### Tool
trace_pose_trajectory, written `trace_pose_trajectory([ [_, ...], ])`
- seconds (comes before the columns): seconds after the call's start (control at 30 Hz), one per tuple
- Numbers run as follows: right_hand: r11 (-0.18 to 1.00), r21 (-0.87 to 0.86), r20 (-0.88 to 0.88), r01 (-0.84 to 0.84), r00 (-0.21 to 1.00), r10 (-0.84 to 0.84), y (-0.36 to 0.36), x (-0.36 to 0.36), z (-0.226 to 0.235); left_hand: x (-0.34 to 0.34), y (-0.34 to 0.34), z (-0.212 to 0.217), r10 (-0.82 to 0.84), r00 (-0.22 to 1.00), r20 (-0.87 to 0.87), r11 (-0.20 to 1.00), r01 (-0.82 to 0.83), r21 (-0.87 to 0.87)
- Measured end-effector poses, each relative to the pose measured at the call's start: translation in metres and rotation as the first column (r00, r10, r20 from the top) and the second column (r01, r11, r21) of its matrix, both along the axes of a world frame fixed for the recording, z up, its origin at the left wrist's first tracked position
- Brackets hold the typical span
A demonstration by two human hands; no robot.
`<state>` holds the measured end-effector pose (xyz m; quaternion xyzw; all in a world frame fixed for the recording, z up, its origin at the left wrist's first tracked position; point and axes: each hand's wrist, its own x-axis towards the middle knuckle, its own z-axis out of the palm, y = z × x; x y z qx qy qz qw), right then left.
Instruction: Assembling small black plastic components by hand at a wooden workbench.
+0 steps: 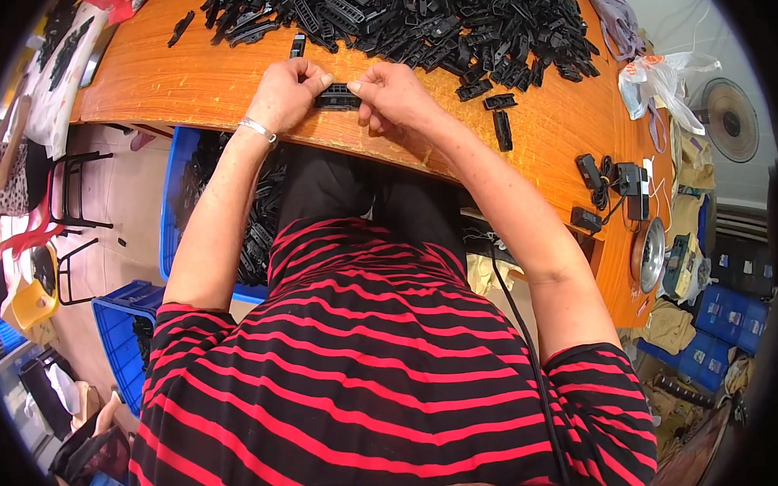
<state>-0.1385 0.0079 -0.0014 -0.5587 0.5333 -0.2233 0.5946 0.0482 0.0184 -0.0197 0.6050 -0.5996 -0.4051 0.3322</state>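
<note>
Between my two hands, at the near edge of the wooden table, is a long slim black plastic part [337, 98] with a slotted face. My left hand [284, 96] pinches its left end between thumb and fingers. At its right end my right hand [390, 95] closes in the same way, thumb on top. The fingertips hide both ends of the part. Just beyond my left hand stands a small black piece [298, 45]. A large heap of similar black plastic parts [414, 20] covers the far side of the table.
Loose black parts [503, 130] lie right of my hands. Black adapters with cables [612, 185] and a metal bowl [651, 255] sit at the table's right. Below on the left, a blue crate [169, 209] holds more black parts; another blue crate [119, 329] stands nearby. A fan [729, 119] is far right.
</note>
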Motion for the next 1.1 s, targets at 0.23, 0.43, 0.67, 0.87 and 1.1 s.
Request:
trace_pose_trajectory([
  [0.23, 0.999, -0.012, -0.074, -0.052, 0.996, 0.051, 0.001, -0.002, -0.003, -0.004, 0.001, -0.011, 0.005, 0.999, 0.039, 1.0, -0.005, -0.001],
  [0.43, 0.999, 0.016, -0.088, -0.04, 0.995, 0.041, 0.001, 0.001, -0.005, -0.004, 0.005, -0.011, 0.031, 0.997, 0.068, 0.999, -0.03, -0.013],
  [0.67, 0.988, 0.031, -0.222, -0.152, 0.963, 0.155, -0.012, 0.005, -0.001, 0.0, 0.004, -0.015, 0.015, 0.997, 0.078, 0.998, -0.01, -0.064],
  [0.87, 0.958, -0.027, -0.433, -0.284, 0.867, 0.245, -0.02, 0.004, -0.004, -0.001, 0.007, -0.013, 0.023, 0.975, 0.22, 0.987, 0.013, -0.161],
  [1.1, 0.953, -0.185, -0.386, -0.24, 0.91, 0.154, -0.014, 0.003, -0.011, 0.005, 0.0, -0.023, 0.007, 0.956, 0.295, 0.984, 0.046, -0.171],
])
